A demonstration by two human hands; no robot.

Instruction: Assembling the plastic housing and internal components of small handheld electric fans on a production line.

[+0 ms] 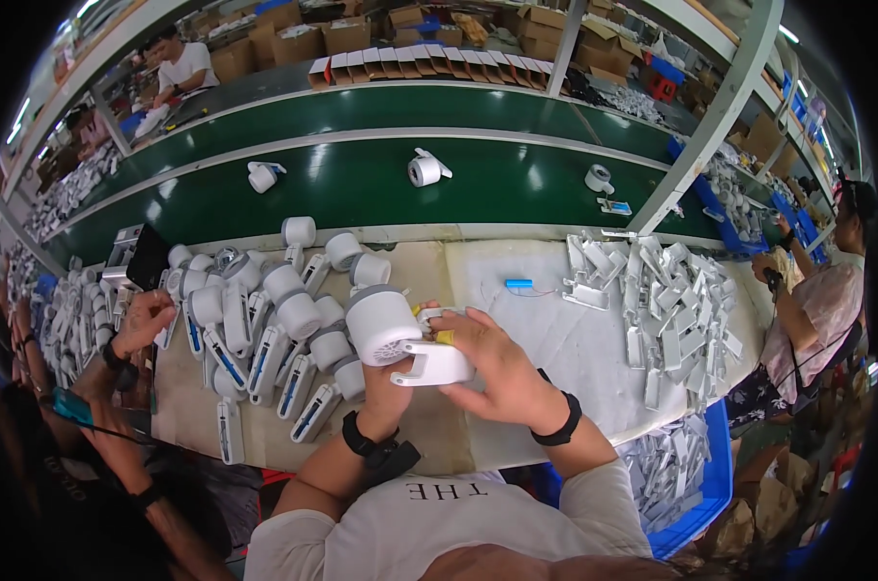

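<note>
A white handheld fan [381, 324] with a drum-shaped head and a slotted grille is held in front of my chest. My left hand [388, 395] is closed under its head, most of the fingers hidden behind it. My right hand [502, 370] grips the fan's handle part [437, 364], thumb below and fingers over the top; yellow wrapping shows on the fingers. Just left lies a heap of similar white fans [299, 315], several with blue cells showing in their handles. To the right of my hands, a blue battery cell [518, 284] with thin wires rests on the white mat.
White plastic handle shells [666, 310] are piled on the table's right side, above a blue bin [718, 474] of more shells. Beyond the table runs a green conveyor [352, 179] carrying a few fans. A co-worker's hand [144, 320] reaches in at left; another person [817, 310] works at right.
</note>
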